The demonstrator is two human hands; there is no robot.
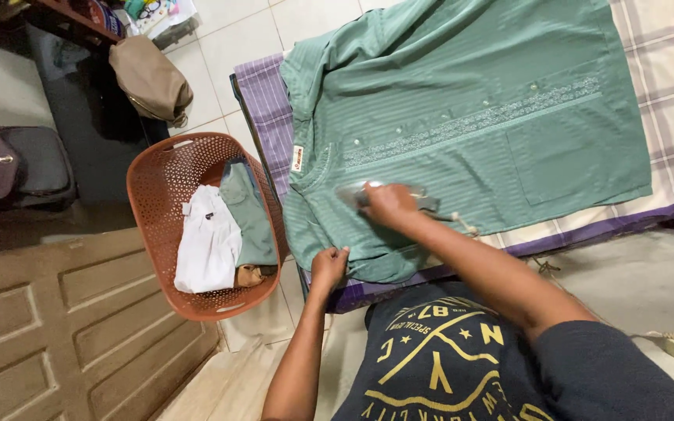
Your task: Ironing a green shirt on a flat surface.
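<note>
Here my right hand grips the iron on the green shirt; my left hand pinches its hem; I'd keep it taut.

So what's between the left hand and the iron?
Only green shirt fabric: head view shows nothing else between the left hand and the iron under the right hand.

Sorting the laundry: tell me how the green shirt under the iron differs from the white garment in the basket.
The green striped shirt lies spread flat on the checked cloth; the white garment sits crumpled in the orange plastic basket. The right hand irons the green one; nobody touches the white one. Both are fabric clothing.
</note>
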